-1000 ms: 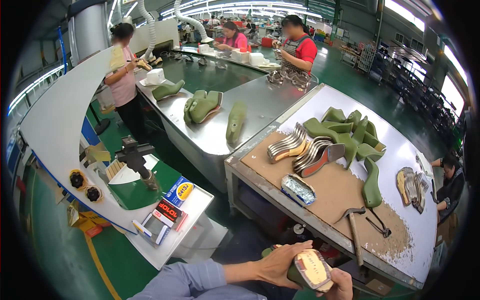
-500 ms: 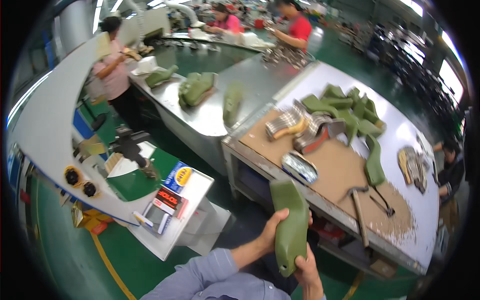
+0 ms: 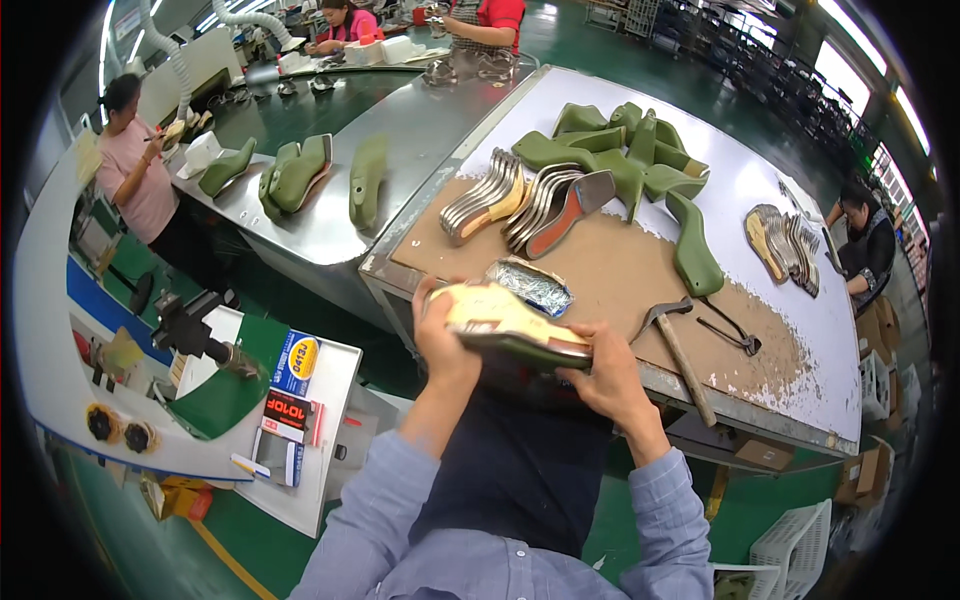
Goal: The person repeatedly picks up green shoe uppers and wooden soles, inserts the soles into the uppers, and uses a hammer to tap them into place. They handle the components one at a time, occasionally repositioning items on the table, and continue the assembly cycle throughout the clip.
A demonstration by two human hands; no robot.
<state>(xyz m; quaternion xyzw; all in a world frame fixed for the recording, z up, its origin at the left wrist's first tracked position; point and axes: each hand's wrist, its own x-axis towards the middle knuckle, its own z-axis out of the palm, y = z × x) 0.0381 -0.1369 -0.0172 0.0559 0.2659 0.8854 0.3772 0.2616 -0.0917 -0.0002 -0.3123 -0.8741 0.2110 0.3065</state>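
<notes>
Between my two hands is a green shoe last (image 3: pixel 525 352), turned sole up, with a pale yellow insole (image 3: pixel 495 304) lying along its bottom. My left hand (image 3: pixel 445 345) is closed round one end, blurred by motion. At the other end my right hand (image 3: pixel 608 378) grips it with thumb and fingers. Just beyond the last, a small open box of thin metal pieces (image 3: pixel 535 286) rests on the worn board. Stacked insoles (image 3: pixel 480 210) lie behind it, beside a second stack (image 3: pixel 560 215) topped by a dark and reddish piece.
Green lasts (image 3: pixel 628 165) are heaped at the table's back, with one last (image 3: pixel 695 250) nearer. A hammer (image 3: pixel 685 370) and pincers (image 3: pixel 740 340) lie at right. More insoles (image 3: pixel 785 250) sit farther right. At left stands a machine (image 3: pixel 190 325) with small boxes (image 3: pixel 292 415). Co-workers are around.
The last has turned from upright, green side showing, to lying sideways with its insole up. My left hand has moved left and up; my right hand has also risen. The view has shifted.
</notes>
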